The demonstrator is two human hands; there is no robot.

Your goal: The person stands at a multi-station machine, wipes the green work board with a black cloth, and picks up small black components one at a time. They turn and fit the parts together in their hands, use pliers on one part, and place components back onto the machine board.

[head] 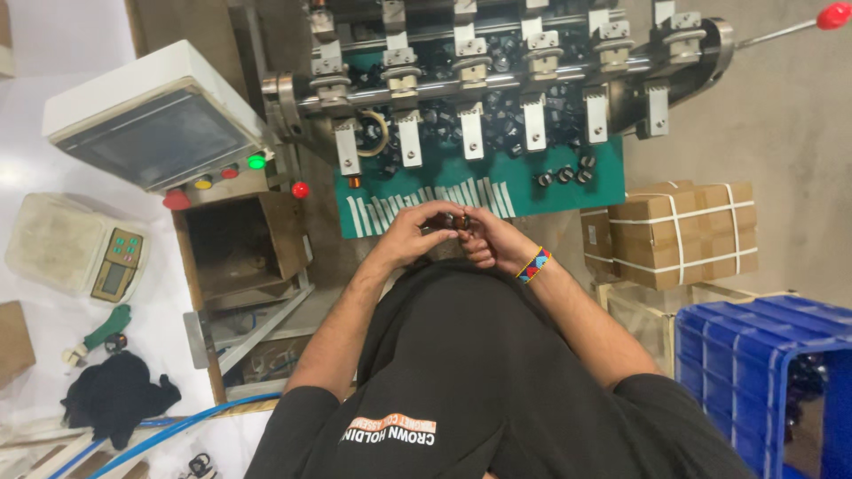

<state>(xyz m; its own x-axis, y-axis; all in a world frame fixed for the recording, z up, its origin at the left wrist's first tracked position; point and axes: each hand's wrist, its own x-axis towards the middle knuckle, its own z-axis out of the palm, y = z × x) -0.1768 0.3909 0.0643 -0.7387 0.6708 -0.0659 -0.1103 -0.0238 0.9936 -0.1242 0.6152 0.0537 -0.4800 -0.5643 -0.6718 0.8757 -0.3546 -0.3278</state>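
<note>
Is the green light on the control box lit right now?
Yes, the green light glows brightly on the control box, beside a yellow and a red button.

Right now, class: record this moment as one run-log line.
left hand: pinching small dark part | right hand: on same part, beaded wristband | setting: above green machine tray | nearby: strapped cartons, blue crate

green tray point(550, 191), small black parts point(564, 176), white strips point(426, 208)
</note>
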